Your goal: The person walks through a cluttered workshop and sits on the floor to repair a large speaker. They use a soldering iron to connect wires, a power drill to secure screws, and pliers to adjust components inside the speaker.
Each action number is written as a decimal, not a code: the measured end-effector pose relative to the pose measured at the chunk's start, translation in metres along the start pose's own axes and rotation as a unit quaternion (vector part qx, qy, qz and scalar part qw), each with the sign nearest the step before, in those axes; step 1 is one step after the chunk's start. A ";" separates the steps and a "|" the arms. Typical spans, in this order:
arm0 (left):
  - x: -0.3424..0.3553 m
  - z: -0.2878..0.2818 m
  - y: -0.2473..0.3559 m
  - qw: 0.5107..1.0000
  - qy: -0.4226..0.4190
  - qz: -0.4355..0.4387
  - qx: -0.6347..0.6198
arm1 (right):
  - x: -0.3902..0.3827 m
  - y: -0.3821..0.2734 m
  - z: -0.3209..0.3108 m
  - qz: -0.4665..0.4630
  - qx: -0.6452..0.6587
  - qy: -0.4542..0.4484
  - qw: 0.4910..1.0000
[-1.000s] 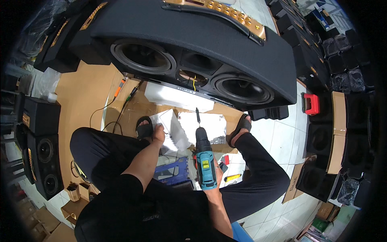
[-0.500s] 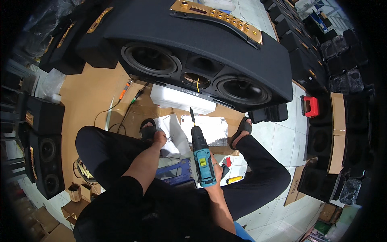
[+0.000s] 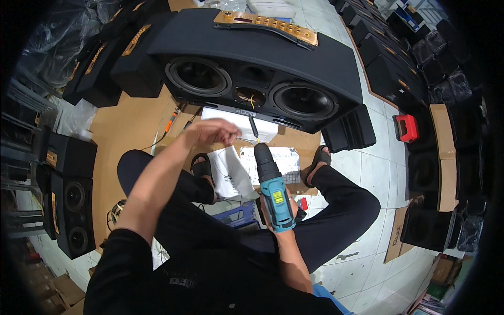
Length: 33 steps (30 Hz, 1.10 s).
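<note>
My right hand [image 3: 292, 207] grips a teal and black cordless drill [image 3: 276, 202] that points away from me. The dark tip of its long bit [image 3: 254, 127] is close to the lower front edge of a large black speaker cabinet [image 3: 262, 55]; contact cannot be told. Two round woofers flank an open hole in the cabinet, where a yellow wire [image 3: 252, 101] hangs out. Left of the bit, my left hand [image 3: 214, 131] is raised with curled fingers, thumb and fingertips close together. What it pinches, if anything, is too small to make out.
White foam blocks [image 3: 270, 131] lie under and before the cabinet. A blue plastic tool case [image 3: 231, 215] sits between my legs. An orange soldering iron [image 3: 171, 119] rests on cardboard at left. At right are a red case [image 3: 406, 128] and stacked black speakers.
My left hand has risen from beside my left foot toward the cabinet. The drill has shifted slightly right in the picture, its bit tip now close to the cabinet's lower edge.
</note>
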<state>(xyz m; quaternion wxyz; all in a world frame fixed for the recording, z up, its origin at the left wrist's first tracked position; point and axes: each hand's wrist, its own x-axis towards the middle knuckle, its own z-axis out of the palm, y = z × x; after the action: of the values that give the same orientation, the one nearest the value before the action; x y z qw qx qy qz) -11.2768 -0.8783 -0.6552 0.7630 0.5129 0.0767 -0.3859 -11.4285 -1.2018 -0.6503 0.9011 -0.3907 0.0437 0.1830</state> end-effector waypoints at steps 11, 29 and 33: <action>0.001 0.063 0.060 0.962 0.063 0.225 -0.142 | 0.020 -0.005 -0.003 -0.134 -0.294 0.030 0.946; -0.002 0.068 0.070 0.939 0.044 0.246 -0.235 | 0.028 -0.001 0.017 -0.106 -0.413 0.041 0.903; -0.001 0.065 0.071 0.949 0.053 0.240 -0.198 | 0.032 0.000 0.013 -0.152 -0.505 0.065 0.847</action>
<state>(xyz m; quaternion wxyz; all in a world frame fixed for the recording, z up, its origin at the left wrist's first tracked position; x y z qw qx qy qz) -11.2480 -0.9201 -0.5736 0.9142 0.3742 0.0664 -0.1408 -11.3995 -1.1825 -0.6486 0.5906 -0.8049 -0.0562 0.0143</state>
